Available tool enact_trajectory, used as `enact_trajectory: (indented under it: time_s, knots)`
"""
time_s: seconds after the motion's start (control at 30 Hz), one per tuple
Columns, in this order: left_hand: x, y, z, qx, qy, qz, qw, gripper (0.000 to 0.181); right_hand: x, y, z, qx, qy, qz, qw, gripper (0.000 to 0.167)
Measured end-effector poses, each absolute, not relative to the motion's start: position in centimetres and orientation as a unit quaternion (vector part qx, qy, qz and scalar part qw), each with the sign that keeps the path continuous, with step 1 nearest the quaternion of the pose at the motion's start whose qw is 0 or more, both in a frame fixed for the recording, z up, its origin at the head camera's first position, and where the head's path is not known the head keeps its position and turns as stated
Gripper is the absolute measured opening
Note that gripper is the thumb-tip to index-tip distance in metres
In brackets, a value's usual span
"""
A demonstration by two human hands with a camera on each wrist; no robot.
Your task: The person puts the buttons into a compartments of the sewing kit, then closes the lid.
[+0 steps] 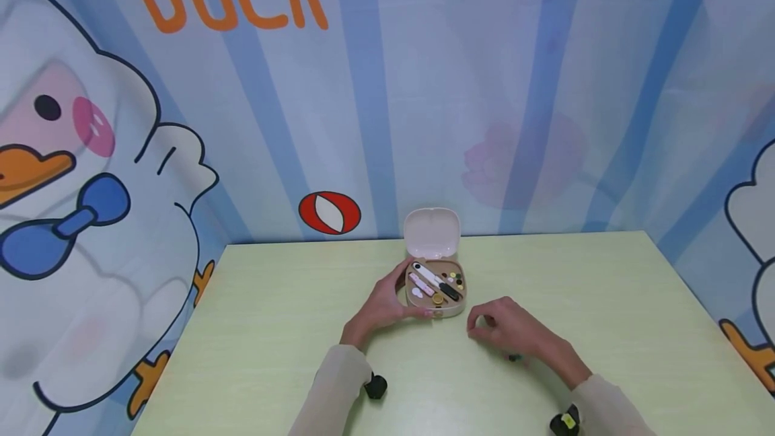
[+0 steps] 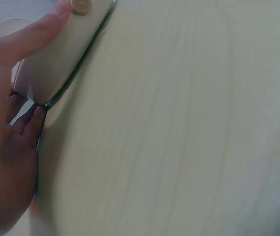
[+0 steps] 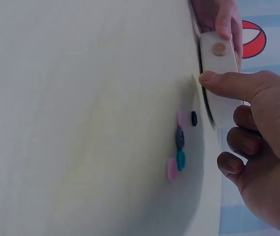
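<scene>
A small off-white case stands with its lid raised at the back of the table. Its brown tray holds a white-and-black stick-like tool, a pink-and-white strip, a gold round piece and several small buttons. My left hand grips the case from its left, thumb along the front near a tan round button. Right of the case, my right hand hovers with curled fingers, thumb and forefinger tips close together; whether they pinch anything is hidden.
Beneath my right hand lie several loose buttons: a black one, a dark one, a teal one and a pink one. The pale table meets a blue striped cloth backdrop behind the case.
</scene>
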State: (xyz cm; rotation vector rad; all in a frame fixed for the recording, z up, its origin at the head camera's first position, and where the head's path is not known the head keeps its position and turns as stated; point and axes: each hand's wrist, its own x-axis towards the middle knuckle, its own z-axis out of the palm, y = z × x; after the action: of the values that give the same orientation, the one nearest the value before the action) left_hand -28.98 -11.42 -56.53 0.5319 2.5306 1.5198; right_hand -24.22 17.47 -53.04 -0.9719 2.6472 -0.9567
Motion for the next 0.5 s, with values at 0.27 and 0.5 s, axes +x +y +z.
enact_trajectory:
  time_s: [0.27, 0.5]
  knots:
    - [-29.1, -11.5, -56.6, 0.181, 0.839, 0.508, 0.070, 0.118, -26.2, 18.1, -52.2, -0.323, 0.883, -0.338, 0.039, 0.004]
    - [-29.1, -11.5, -56.5, 0.179, 0.843, 0.503, 0.068, 0.119, -28.2, 17.9, -50.9, -0.305, 0.887, -0.347, 0.007, 0.005]
